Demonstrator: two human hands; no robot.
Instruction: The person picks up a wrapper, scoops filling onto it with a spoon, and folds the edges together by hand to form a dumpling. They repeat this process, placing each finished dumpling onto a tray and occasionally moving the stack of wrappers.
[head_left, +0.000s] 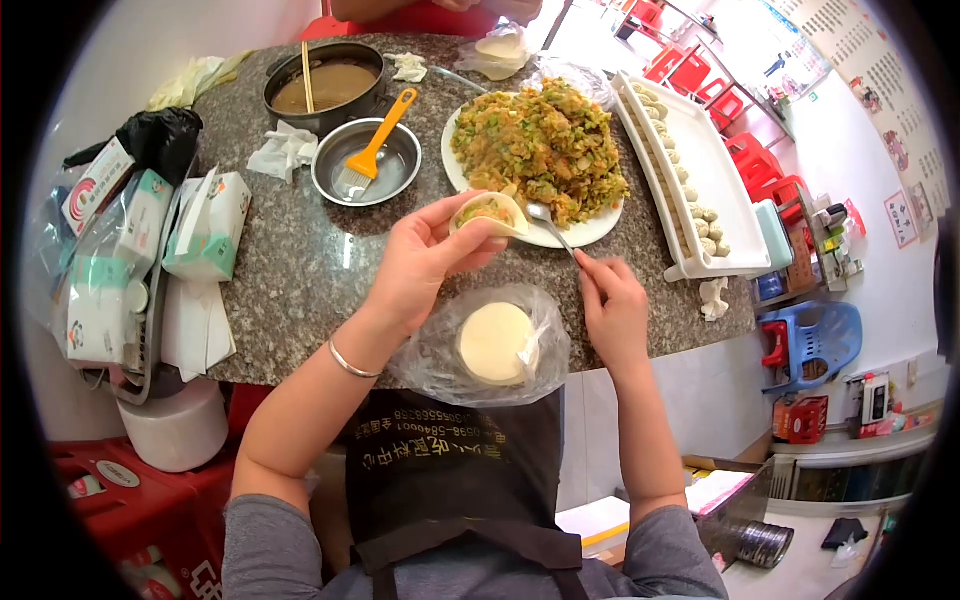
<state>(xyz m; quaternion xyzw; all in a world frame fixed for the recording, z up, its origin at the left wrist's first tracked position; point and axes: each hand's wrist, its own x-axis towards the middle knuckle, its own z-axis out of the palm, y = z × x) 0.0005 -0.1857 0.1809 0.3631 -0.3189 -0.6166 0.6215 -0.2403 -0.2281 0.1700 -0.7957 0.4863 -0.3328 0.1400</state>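
Observation:
My left hand (432,243) is closed around a round dumpling wrapper (507,212), which curls up around a little chopped filling. In my right hand (612,300) is a metal spoon (562,236), its bowl at the near edge of the filling heap. That heap of chopped vegetable filling (550,140) covers most of a white plate (585,236). Between my forearms, a stack of round wrappers (495,342) lies in an open clear plastic bag (430,352) at the table's near edge.
A steel bowl (330,190) holds an orange brush (385,130). Behind it stands a dark pot (290,118) of brown liquid with chopsticks. At right is a white tray (730,180) with rows of dumplings. Tissue packs (207,230) crowd the left edge. Another person (430,18) sits opposite.

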